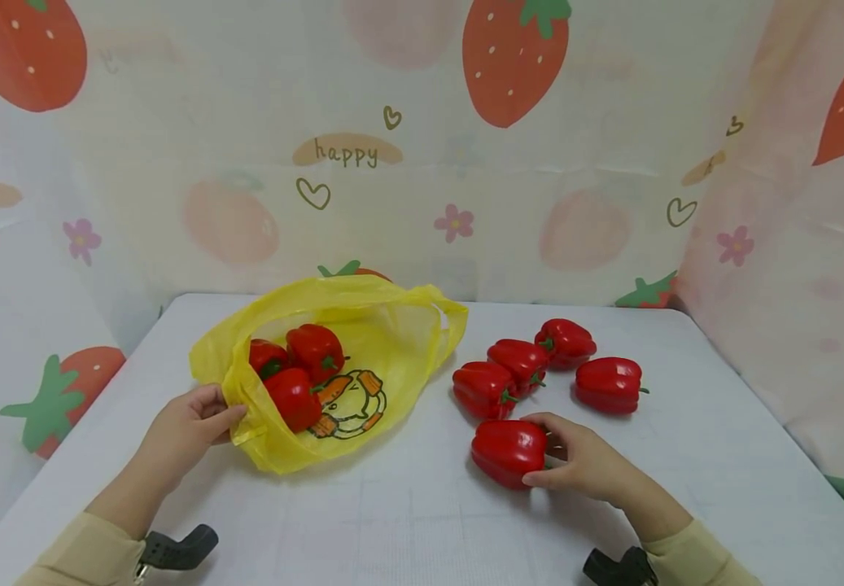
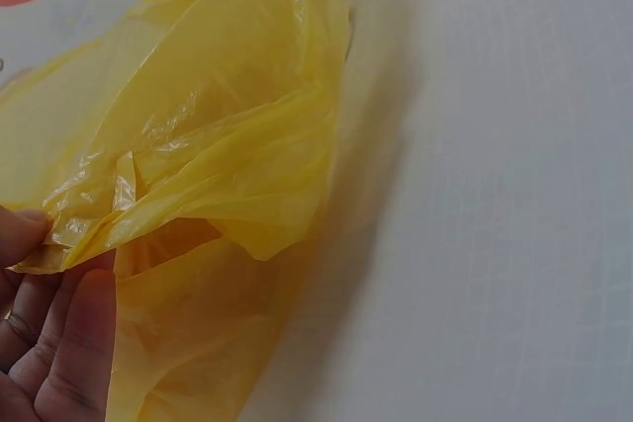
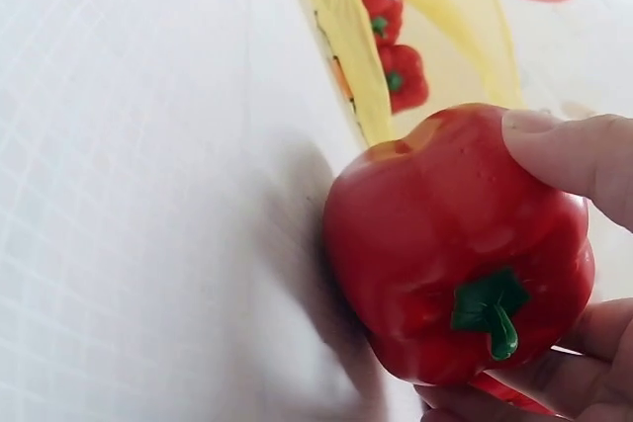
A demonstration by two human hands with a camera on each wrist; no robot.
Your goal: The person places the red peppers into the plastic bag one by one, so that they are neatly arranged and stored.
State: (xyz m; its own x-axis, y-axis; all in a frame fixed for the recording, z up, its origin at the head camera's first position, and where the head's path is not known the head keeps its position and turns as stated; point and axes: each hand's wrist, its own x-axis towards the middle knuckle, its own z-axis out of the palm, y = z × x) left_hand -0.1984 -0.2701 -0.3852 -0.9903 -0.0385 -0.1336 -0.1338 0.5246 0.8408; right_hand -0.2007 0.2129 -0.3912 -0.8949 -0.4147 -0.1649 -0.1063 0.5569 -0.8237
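My left hand (image 1: 198, 419) pinches the near left edge of a yellow plastic bag (image 1: 407, 366), thumb and fingers on the thin film. The bag lies with its mouth spread wide, a cartoon print on it, and three red bell peppers (image 1: 317, 352) inside. My right hand (image 1: 583, 456) grips another red bell pepper (image 1: 507, 452) from its stem end, thumb on one side and fingers on the other. In the right wrist view that pepper (image 3: 455, 244) shows its green stem and casts a shadow on the white surface.
Several more red bell peppers lie to the right of the bag, one pepper (image 1: 610, 385) farthest right and another pepper (image 1: 566, 343) farthest back. They stand on a white table (image 1: 392, 521). Behind hangs a strawberry-printed curtain (image 1: 407, 212).
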